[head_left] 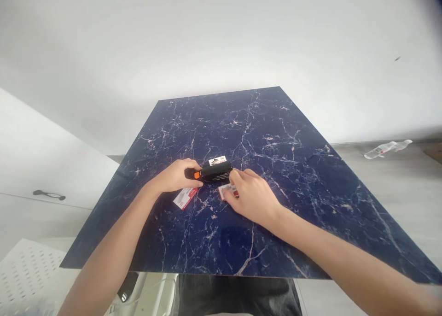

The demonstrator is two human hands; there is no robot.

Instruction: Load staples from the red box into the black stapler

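My left hand (177, 175) clamps its fingers on the stapler (214, 172) to steady it on the surface (276, 136); my right hand (250, 194) covers a small staple box (226, 190), fingers seemingly pinching it.

Left hand (177, 175) grips a black stapler (213, 172) on the marbled table (276, 136); right hand (252, 196) touches a small box (226, 191).

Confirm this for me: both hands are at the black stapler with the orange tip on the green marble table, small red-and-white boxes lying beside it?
Not quite. The head view shows the marble table is dark blue with pale veins, not green. The rest holds: the left hand and right hand are at the black stapler with the orange tip, with small red-and-white boxes beside it.
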